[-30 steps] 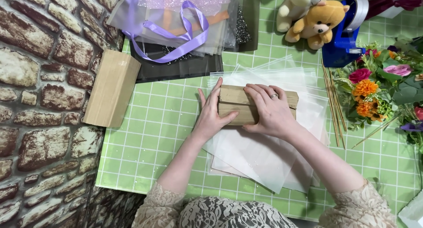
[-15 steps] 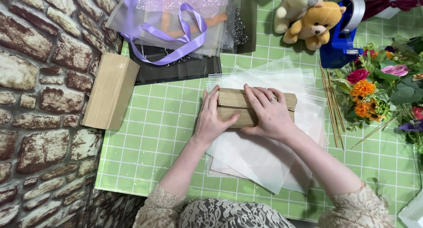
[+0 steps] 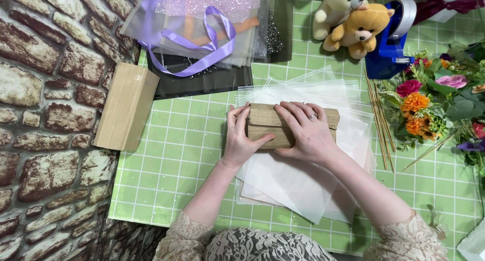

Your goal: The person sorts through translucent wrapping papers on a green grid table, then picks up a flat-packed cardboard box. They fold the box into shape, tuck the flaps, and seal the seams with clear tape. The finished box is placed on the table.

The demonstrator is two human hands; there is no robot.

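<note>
Both sets of fingers are closed around a small tan, wood-grained box [image 3: 268,127]: the left hand [image 3: 240,140] cups its end, the right hand [image 3: 305,135] presses flat on top. It sits on thin translucent sheets [image 3: 303,185] over a green gridded mat [image 3: 172,160], beside brick-patterned backing [image 3: 45,114].

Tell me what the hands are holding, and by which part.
Both hands grip a small brown paper-wrapped block: the left hand clasps its left end, and the right hand lies over its top and front, above the translucent sheets.
</note>
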